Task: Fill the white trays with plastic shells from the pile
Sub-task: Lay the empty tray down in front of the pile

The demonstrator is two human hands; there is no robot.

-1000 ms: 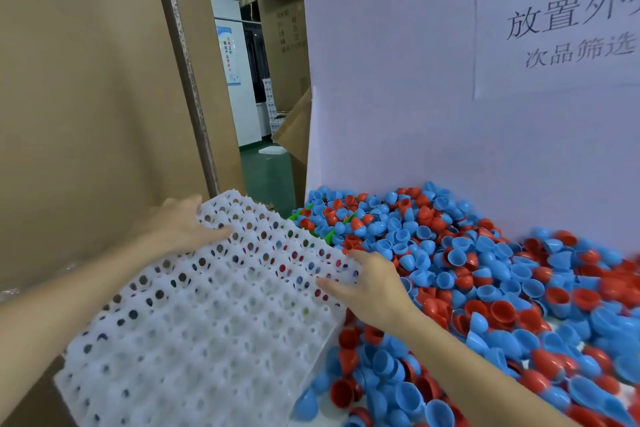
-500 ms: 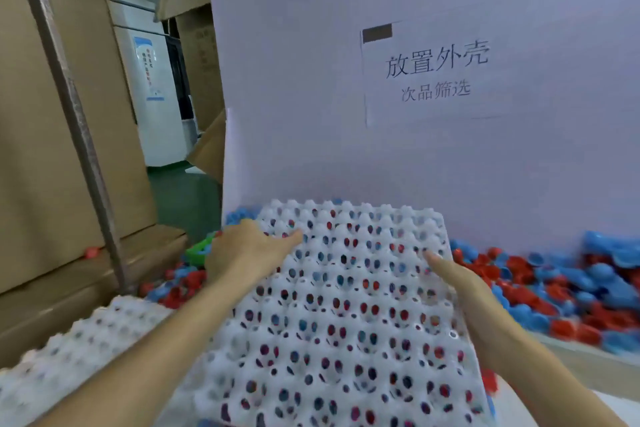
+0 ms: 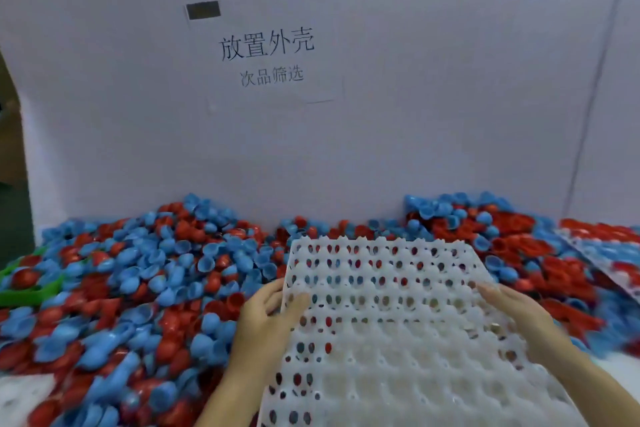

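Both hands hold one white perforated plastic tray with rows of round cups (image 3: 391,322) over the heap of red and blue plastic shells (image 3: 145,288).

Left hand (image 3: 266,319): grips the tray's left edge, thumb on top, fingers curled under the rim.

Right hand (image 3: 512,308): lies on the tray's right side, fingers fairly straight along the top; whether any wrap under the edge I cannot tell.

Tray tilts, far edge over the shells; red and blue show through its holes. No shells sit in its cups.

Shell pile runs across the whole width against a white board wall (image 3: 450,114) bearing a paper sign with black characters (image 3: 266,52). A second white tray (image 3: 602,253) lies at far right on the pile. Green plastic piece (image 3: 31,291) at left edge among shells.
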